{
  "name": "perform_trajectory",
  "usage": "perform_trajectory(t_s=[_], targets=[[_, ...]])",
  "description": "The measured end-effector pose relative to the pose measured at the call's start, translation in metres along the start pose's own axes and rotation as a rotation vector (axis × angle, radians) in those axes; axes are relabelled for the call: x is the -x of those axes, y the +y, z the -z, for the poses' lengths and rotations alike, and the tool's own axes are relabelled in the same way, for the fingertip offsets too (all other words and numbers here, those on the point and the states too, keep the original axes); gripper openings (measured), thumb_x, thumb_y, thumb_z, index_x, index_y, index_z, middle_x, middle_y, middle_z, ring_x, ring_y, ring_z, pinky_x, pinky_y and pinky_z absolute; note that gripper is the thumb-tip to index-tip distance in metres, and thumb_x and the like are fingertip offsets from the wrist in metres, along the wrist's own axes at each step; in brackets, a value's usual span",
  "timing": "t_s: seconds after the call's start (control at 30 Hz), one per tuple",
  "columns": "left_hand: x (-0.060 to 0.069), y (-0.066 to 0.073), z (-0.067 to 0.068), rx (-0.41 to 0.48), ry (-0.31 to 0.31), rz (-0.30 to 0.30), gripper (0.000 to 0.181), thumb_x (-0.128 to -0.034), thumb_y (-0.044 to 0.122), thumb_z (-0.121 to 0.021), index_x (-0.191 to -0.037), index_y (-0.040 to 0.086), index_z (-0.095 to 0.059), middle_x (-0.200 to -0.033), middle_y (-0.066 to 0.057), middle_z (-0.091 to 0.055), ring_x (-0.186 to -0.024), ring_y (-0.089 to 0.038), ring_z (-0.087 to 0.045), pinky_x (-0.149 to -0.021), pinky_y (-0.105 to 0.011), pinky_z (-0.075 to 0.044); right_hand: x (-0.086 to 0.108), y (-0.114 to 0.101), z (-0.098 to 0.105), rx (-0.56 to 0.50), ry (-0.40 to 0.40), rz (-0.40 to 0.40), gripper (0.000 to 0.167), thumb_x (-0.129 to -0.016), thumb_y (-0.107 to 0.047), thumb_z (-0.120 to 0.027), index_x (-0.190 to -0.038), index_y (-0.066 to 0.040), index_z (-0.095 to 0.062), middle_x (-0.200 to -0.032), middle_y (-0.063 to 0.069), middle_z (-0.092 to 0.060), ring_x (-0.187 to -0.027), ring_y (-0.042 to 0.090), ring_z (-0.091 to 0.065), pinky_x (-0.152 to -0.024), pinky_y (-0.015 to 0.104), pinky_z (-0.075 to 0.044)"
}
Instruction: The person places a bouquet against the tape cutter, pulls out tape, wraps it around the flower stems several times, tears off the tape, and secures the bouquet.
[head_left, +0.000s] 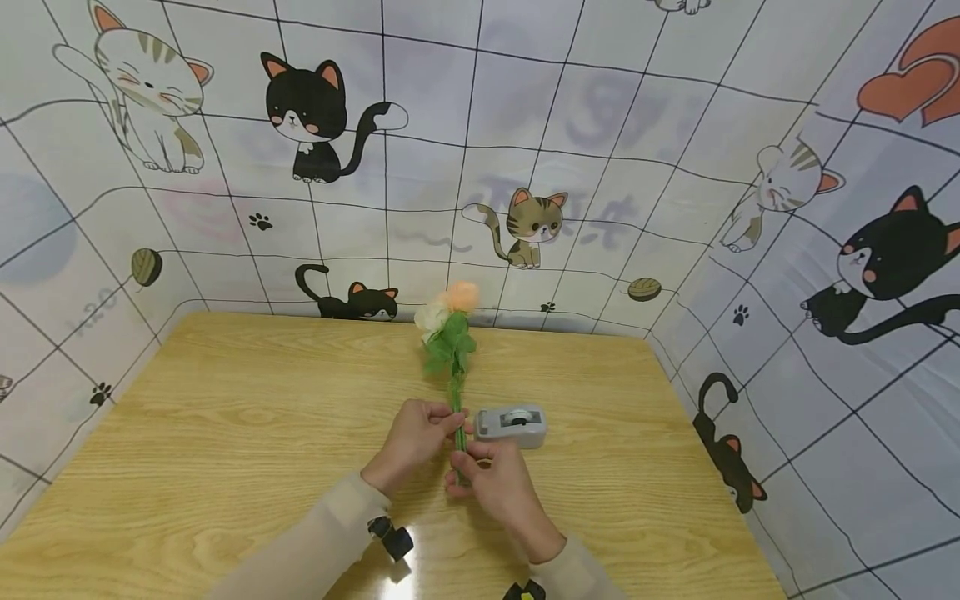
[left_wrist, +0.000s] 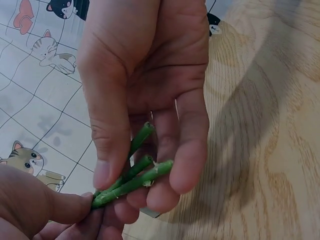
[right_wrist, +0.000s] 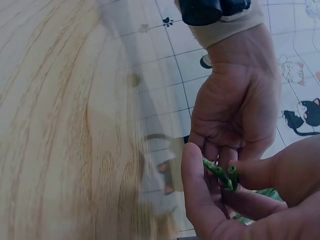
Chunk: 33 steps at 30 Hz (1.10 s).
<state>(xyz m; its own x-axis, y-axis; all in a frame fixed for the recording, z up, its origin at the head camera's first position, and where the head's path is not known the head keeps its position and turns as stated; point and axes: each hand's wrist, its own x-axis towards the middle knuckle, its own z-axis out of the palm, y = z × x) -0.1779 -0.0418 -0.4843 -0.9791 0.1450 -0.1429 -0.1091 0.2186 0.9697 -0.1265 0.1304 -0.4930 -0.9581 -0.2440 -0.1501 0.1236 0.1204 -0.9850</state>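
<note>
A small bunch of roses, one peach (head_left: 462,296) and one white (head_left: 432,318), lies over the table with leaves below the blooms and green stems (head_left: 457,387) running toward me. My left hand (head_left: 414,437) pinches the stems partway down between thumb and fingers. Lower on the same stems, my right hand (head_left: 504,485) holds them near their cut ends. Three stem ends (left_wrist: 142,181) stick out over the right hand's fingers in the left wrist view. Just right of the stems sits a grey tape dispenser (head_left: 529,434) with a roll in it.
The light wooden table (head_left: 285,392) reaches to a white grid-patterned cloth (head_left: 435,167) with cartoon cats, which stands behind it and along both sides. Small black devices (head_left: 392,538) are strapped at both wrists, over light sleeves (head_left: 322,533).
</note>
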Motion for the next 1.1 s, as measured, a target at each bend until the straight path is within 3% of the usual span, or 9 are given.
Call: perform_trajectory(t_s=[0.1, 0.17, 0.27, 0.4, 0.5, 0.6, 0.77, 0.93, 1.1], targets=[[-0.001, -0.001, 0.0, 0.031, -0.012, 0.0, 0.023, -0.1162, 0.011, -0.072, -0.111, -0.001, -0.09, -0.126, -0.014, -0.089, -0.128, -0.026, -0.081, -0.086, -0.022, -0.059, -0.004, 0.003, 0.005, -0.061, -0.062, -0.043, 0.032, -0.121, -0.008, -0.063, -0.13, 0.019, -0.076, -0.122, 0.024, -0.078, -0.099, 0.015, -0.081, -0.094, 0.036, -0.073], [-0.002, -0.001, 0.0, 0.055, -0.022, 0.004, 0.021, -0.1159, 0.009, -0.072, -0.113, -0.002, -0.09, -0.127, -0.014, -0.089, -0.131, -0.028, -0.082, -0.102, -0.031, -0.065, -0.007, 0.006, 0.009, -0.136, -0.11, -0.085, 0.037, -0.123, -0.013, -0.06, -0.136, 0.019, -0.073, -0.126, 0.021, -0.08, -0.105, 0.015, -0.081, -0.099, 0.037, -0.072], [-0.003, -0.002, 0.0, 0.095, -0.04, 0.021, 0.02, -0.1156, 0.008, -0.071, -0.115, -0.003, -0.089, -0.125, -0.015, -0.089, -0.134, -0.029, -0.08, -0.121, -0.047, -0.061, -0.011, 0.01, 0.017, -0.237, -0.178, -0.138, 0.044, -0.124, -0.016, -0.058, -0.15, 0.019, -0.065, -0.133, 0.017, -0.082, -0.112, 0.014, -0.082, -0.103, 0.038, -0.071], [-0.005, -0.003, -0.001, 0.113, -0.047, 0.037, 0.021, -0.1157, 0.009, -0.071, -0.117, -0.003, -0.088, -0.132, -0.015, -0.088, -0.146, -0.032, -0.074, -0.13, -0.055, -0.053, -0.014, 0.013, 0.024, -0.275, -0.21, -0.179, 0.045, -0.122, -0.015, -0.061, -0.153, 0.019, -0.063, -0.125, 0.009, -0.085, -0.111, 0.014, -0.083, -0.102, 0.034, -0.071], [-0.007, -0.004, -0.002, 0.105, -0.043, 0.041, 0.022, -0.116, 0.012, -0.072, -0.118, -0.003, -0.088, -0.138, -0.015, -0.086, -0.15, -0.034, -0.071, -0.129, -0.052, -0.053, -0.015, 0.013, 0.027, -0.26, -0.188, -0.194, 0.043, -0.121, -0.014, -0.065, -0.15, 0.018, -0.067, -0.12, 0.003, -0.083, -0.108, 0.013, -0.081, -0.098, 0.031, -0.071], [-0.008, -0.006, -0.003, 0.103, -0.042, 0.042, 0.023, -0.1163, 0.013, -0.072, -0.118, -0.002, -0.089, -0.14, -0.015, -0.085, -0.151, -0.032, -0.07, -0.123, -0.041, -0.057, -0.016, 0.012, 0.028, -0.223, -0.154, -0.201, 0.041, -0.119, -0.015, -0.069, -0.145, 0.016, -0.071, -0.12, 0.003, -0.082, -0.105, 0.01, -0.078, -0.094, 0.028, -0.071], [-0.007, -0.008, -0.004, 0.097, -0.048, 0.033, 0.023, -0.1154, 0.014, -0.073, -0.116, -0.002, -0.089, -0.132, -0.015, -0.088, -0.127, -0.021, -0.078, -0.1, -0.024, -0.057, -0.017, 0.011, 0.028, -0.181, -0.118, -0.196, 0.038, -0.117, -0.015, -0.073, -0.138, 0.017, -0.075, -0.122, 0.006, -0.084, -0.094, 0.008, -0.077, -0.083, 0.024, -0.069], [-0.006, -0.008, -0.003, 0.111, -0.059, 0.024, 0.025, -0.1157, 0.014, -0.073, -0.122, -0.006, -0.086, -0.115, -0.019, -0.09, -0.093, -0.013, -0.08, -0.088, -0.028, -0.062, -0.016, 0.009, 0.028, -0.148, -0.084, -0.177, 0.036, -0.114, -0.011, -0.076, -0.132, 0.02, -0.076, -0.103, 0.003, -0.084, -0.087, 0.008, -0.077, -0.077, 0.023, -0.069], [-0.005, -0.006, -0.004, 0.149, -0.019, 0.031, 0.025, -0.1144, 0.012, -0.076, -0.124, -0.01, -0.083, -0.113, -0.023, -0.088, -0.092, -0.018, -0.085, -0.09, -0.039, -0.073, -0.014, 0.007, 0.026, -0.087, -0.015, -0.143, 0.034, -0.112, -0.012, -0.08, -0.127, 0.018, -0.08, -0.092, 0.001, -0.083, -0.08, 0.008, -0.076, -0.069, 0.021, -0.066]])
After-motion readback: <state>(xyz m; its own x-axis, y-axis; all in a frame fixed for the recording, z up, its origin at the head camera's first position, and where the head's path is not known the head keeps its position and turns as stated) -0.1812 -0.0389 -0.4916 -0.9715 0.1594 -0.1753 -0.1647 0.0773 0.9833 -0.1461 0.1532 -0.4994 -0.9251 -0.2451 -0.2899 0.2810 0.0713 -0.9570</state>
